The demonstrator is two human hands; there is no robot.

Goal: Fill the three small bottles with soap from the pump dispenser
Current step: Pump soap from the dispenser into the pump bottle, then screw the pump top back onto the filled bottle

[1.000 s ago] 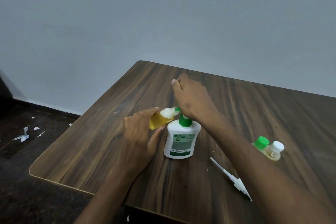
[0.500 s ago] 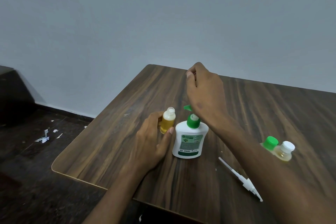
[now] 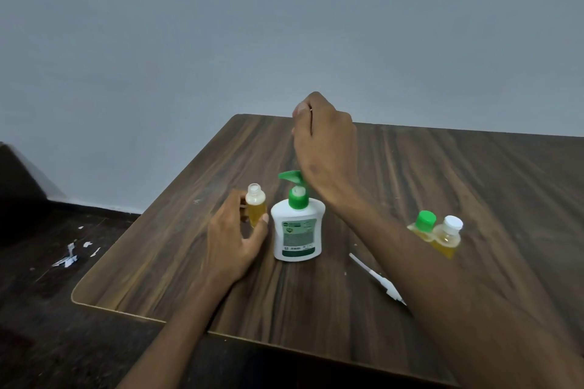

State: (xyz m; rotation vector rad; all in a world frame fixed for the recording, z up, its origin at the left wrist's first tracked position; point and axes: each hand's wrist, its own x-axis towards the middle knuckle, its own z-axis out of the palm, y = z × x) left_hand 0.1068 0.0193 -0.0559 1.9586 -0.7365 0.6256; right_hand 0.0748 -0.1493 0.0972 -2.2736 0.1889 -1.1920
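Standing upright near the desk's (image 3: 164, 262) left edge, the open bottle (image 3: 255, 204) looks nearly full, pinched by the left hand (image 3: 235, 238). Beside it the pump dispenser (image 3: 298, 226) waits, while the right hand (image 3: 324, 148) hovers above its nozzle, fingers curled, holding nothing visible. Toward the right edge, two capped bottles (image 3: 437, 232) seem filled, so only capping appears left.

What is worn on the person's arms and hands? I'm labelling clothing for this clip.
Nothing shows: the left hand and right hand are bare, without gloves or a watch, and both forearms are bare with no sleeves in view. A thin dark line between the right hand's fingers is too small to identify.
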